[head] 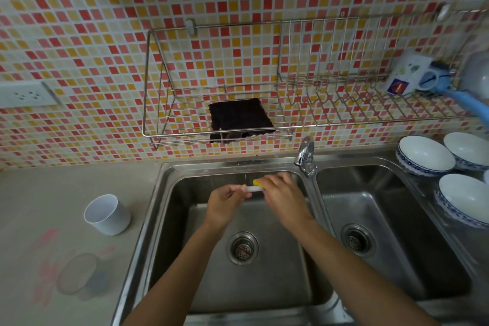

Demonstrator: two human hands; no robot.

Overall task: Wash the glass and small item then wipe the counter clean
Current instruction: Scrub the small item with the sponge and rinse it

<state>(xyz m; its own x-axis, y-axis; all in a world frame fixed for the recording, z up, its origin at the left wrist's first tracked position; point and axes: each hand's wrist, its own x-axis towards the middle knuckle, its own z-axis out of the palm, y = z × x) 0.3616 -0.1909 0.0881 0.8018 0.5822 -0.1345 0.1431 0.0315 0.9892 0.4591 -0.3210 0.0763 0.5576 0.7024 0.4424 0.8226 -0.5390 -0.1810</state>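
Note:
Over the left basin of the steel sink (164, 193), my left hand (225, 202) holds a small white item (254, 188) by one end. My right hand (281, 193) grips a yellow sponge (258, 182) pressed against the item's other end. A clear glass (78, 272) lies on its side on the beige counter (39, 193) at the lower left, amid pinkish-red smears (47, 246). A white cup (107, 214) stands upright on the counter left of the sink.
A chrome faucet (305, 155) stands between the two basins. A wire wall rack (211, 130) holds a dark cloth (239, 116); its right part holds a mug (412, 75). Three white bowls (423, 155) sit on the drainboard at right. A wall socket (26, 94) is at left.

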